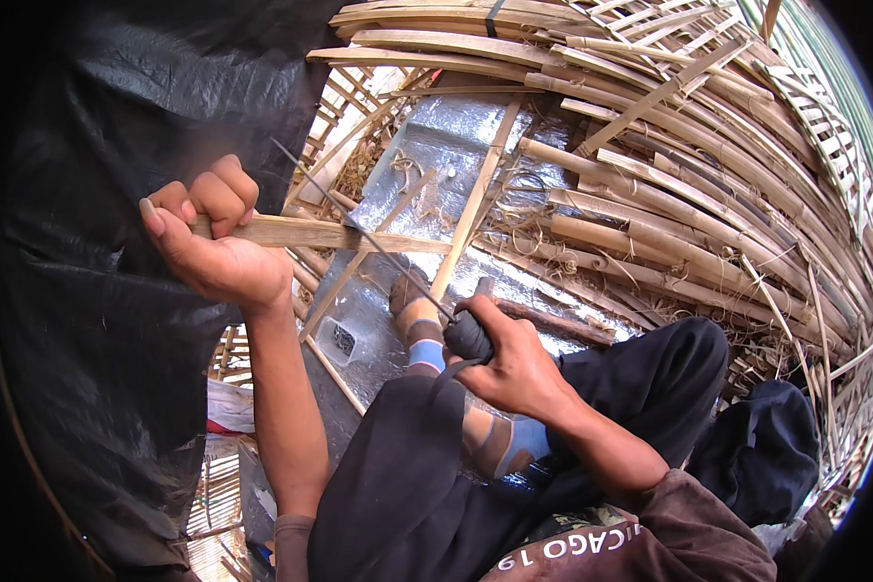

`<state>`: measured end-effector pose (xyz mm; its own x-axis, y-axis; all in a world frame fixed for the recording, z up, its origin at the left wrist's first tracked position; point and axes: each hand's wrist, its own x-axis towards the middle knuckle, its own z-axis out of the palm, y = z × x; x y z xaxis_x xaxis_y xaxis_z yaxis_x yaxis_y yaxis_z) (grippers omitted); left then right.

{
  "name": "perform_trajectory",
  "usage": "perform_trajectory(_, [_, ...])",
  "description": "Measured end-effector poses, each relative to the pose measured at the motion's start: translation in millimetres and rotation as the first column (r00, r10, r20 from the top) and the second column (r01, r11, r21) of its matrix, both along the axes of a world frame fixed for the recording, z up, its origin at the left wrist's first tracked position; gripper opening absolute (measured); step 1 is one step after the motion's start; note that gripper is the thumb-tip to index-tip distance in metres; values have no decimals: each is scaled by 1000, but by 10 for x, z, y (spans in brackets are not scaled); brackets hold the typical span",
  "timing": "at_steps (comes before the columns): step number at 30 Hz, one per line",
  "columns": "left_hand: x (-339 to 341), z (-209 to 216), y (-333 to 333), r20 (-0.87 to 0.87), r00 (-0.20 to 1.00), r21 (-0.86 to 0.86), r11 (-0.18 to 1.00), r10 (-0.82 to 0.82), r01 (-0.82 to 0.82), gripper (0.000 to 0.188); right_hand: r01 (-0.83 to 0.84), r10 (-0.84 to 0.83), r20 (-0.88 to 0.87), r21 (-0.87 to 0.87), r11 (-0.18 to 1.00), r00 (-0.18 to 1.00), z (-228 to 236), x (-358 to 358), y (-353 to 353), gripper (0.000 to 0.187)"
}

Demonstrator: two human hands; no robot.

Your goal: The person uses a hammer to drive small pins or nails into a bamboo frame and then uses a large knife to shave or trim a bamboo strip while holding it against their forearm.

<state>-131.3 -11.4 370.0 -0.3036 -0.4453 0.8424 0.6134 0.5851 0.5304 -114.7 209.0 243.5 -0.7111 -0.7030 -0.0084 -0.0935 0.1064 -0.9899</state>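
A bamboo strip (310, 233) is gripped and met by a knife (359, 228).

At the left, the strip's end is clenched in the left hand (213, 247) before a black plastic sheet (97, 194). Its length is crossed by the thin blade. The knife's dark handle is enclosed by the right hand (509, 364) above the knee. Piled bamboo slats (669, 184) are seen at the right.

Single view only, a head-worn fisheye looking steeply down and slightly forward from the person's own head. Close range: forearms enter from the lower edge, left hand (213, 242) at left-centre, right hand (509, 364) near centre, knees right below the lens. Straight bamboo strips (669, 194) bend toward the upper right rim. Black corners mark the lens circle. No second view to overlap.
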Motion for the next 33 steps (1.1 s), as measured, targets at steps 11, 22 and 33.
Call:
perform_trajectory(11, [-26,-13,126,-30,991,9,992,-128,128,37,92,-96,15,186,978,995,-953,-131,175,45])
perform_trajectory(22, [100,-3,-288,13,999,101,994,38,-40,36,36,-20,-74,222,974,997,-715,-100,-63,34])
perform_trajectory(33, [-4,-3,-138,-54,995,110,990,-80,86,40,77,-90,12,401,913,996,-1124,-283,41,34])
